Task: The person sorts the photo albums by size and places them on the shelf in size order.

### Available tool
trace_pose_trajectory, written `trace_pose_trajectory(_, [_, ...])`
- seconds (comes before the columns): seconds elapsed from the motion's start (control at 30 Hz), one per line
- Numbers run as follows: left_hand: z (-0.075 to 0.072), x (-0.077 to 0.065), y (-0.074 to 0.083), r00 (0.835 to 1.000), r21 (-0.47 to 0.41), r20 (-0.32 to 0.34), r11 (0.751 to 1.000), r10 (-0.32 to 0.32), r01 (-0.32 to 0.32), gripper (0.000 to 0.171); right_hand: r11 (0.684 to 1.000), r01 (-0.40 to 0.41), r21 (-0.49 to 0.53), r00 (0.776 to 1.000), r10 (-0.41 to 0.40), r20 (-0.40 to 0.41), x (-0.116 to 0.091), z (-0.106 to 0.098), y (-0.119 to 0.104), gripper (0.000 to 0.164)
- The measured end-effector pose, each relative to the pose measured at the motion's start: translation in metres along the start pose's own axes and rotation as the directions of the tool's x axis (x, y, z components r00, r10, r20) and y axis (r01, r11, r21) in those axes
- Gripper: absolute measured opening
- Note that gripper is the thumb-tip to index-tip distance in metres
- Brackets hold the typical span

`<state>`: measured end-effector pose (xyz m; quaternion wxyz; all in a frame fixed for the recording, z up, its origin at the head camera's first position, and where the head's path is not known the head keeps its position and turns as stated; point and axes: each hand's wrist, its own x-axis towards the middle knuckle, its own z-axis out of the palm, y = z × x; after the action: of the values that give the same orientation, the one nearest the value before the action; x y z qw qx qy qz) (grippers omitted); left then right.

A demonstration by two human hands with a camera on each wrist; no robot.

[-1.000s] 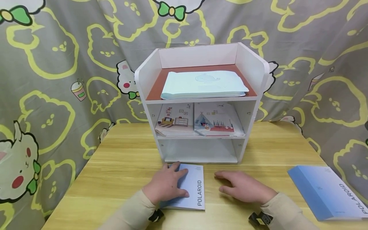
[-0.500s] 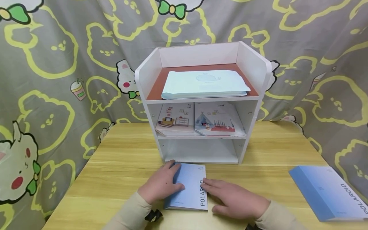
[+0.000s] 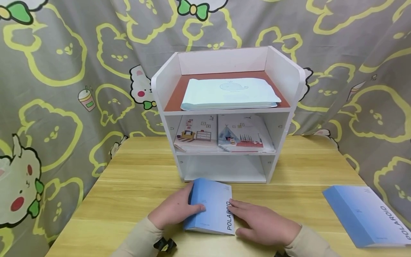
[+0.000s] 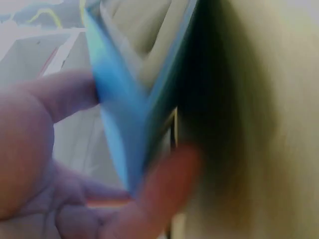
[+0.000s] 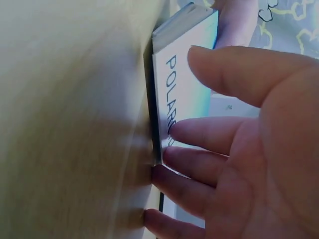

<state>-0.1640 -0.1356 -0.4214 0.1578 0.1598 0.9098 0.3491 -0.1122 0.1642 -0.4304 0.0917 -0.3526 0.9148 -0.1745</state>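
A blue-and-white book (image 3: pixel 213 208) marked POLAROID lies on the table in front of a small white shelf, its left side tipped up. My left hand (image 3: pixel 174 210) grips the blue spine side, thumb on the cover; in the left wrist view the fingers wrap the blue spine (image 4: pixel 117 109), and the end of the book gapes. My right hand (image 3: pixel 264 223) rests at the opposite edge. In the right wrist view its extended fingers (image 5: pixel 199 164) reach the cover's edge by the lettering, while the thumb overlaps the cover.
The white shelf (image 3: pixel 277 157) stands behind, holding a whale-printed white packet (image 3: pixel 229 93) on top and two illustrated books (image 3: pixel 199 134) in the middle; its bottom compartment faces the hands. Another POLAROID book (image 3: pixel 367 216) lies at the table's right. A patterned curtain hangs behind.
My right hand has moved left to the book's right edge. My left hand has slid from the cover to the spine and raised that side, with the book shifting slightly right.
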Motion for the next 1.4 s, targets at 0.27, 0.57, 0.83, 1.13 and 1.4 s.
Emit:
trace_pose_trajectory(0.27, [0.001, 0.008, -0.006, 0.996, -0.257, -0.091, 0.966, -0.002, -0.022, 0.097, 0.935, -0.077, 0.347, 0.991, 0.111, -0.079, 0.009, 0.0, 0.008, 0.056])
trace_pose_trajectory(0.57, [0.003, 0.015, -0.01, 0.98, -0.333, -0.194, 0.943, -0.045, -0.023, 0.079, 0.249, -0.08, 0.965, 0.992, 0.117, 0.052, 0.03, 0.006, 0.012, 0.041])
trace_pose_trajectory(0.83, [-0.004, 0.014, -0.01, 0.969, -0.157, -0.242, 0.983, 0.056, -0.096, 0.063, 0.205, -0.043, 0.978, 0.961, 0.274, -0.015, 0.064, 0.014, 0.01, 0.039])
trace_pose_trajectory(1.13, [-0.007, 0.014, -0.012, 0.935, 0.156, -0.326, 0.983, 0.14, -0.092, 0.055, 0.499, -0.048, 0.865, 0.868, 0.449, -0.211, 0.101, 0.01, 0.013, 0.035])
trace_pose_trajectory(1.4, [-0.004, 0.014, -0.011, 0.918, 0.406, -0.321, 0.909, 0.234, -0.09, 0.048, 0.614, -0.099, 0.783, 0.87, 0.436, -0.232, 0.112, 0.004, 0.015, 0.045])
